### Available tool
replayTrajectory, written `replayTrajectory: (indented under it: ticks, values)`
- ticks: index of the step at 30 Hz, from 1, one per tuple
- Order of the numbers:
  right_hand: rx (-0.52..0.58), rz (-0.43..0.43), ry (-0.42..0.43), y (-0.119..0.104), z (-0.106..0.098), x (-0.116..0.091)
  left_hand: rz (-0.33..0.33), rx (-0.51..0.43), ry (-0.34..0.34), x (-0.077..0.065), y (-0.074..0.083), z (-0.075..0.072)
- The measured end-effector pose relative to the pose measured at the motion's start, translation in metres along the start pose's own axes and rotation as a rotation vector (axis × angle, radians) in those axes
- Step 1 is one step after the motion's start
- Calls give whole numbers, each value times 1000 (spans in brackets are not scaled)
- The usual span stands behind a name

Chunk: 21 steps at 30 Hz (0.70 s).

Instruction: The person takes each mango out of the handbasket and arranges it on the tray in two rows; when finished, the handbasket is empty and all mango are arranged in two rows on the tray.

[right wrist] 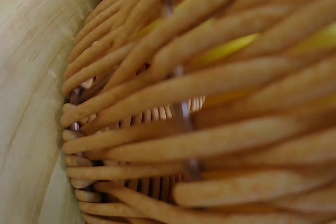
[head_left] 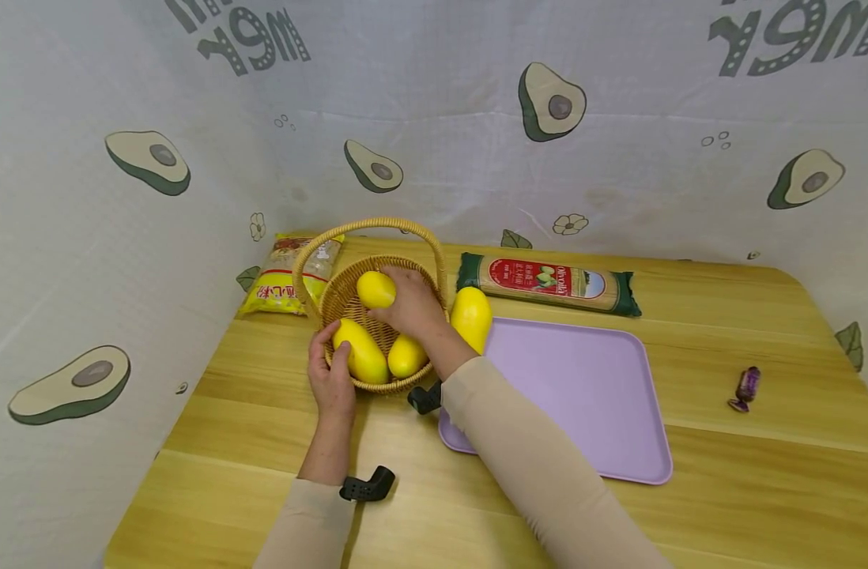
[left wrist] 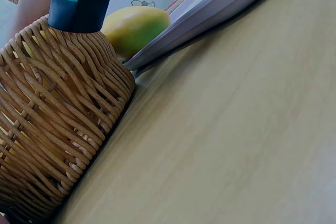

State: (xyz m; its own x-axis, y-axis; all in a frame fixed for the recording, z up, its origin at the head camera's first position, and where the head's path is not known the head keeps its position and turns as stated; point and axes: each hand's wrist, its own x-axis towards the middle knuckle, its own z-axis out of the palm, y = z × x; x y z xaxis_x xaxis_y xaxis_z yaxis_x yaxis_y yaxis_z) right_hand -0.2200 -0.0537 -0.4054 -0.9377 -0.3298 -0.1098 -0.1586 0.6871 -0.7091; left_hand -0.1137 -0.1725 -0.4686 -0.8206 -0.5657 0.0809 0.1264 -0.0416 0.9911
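Observation:
The wicker basket (head_left: 344, 299) with its tall arched handle stands on the left half of the table. My left hand (head_left: 331, 386) grips its near-left rim, the thumb lying inside against a large yellow mango (head_left: 363, 353). Reaching into the basket, my right hand (head_left: 414, 304) holds a yellow mango (head_left: 375, 290) near the far side. Another mango (head_left: 405, 357) lies under my right wrist. One more mango (head_left: 471, 318) sits outside, between the basket and the lilac tray (head_left: 576, 395). Both wrist views show mostly the basket's woven side (left wrist: 58, 108), with neither hand's grip visible.
A yellow bag of food (head_left: 281, 276) leans behind the basket on the left. Along the back lies a pasta packet (head_left: 548, 283). A purple wrapped candy (head_left: 747, 387) is on the right. An avocado-print cloth (head_left: 462, 158) hangs behind the table.

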Motion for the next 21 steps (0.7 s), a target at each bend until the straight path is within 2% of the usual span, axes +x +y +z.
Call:
replayTrajectory:
  ticks: [10, 21]
  values:
    - [-54, 32, -27, -1, 0, 0, -14, 5, 5, 0, 0, 0]
    - [-86, 33, -44, -1, 1, 3, 10, 12, 13, 0, 1, 1]
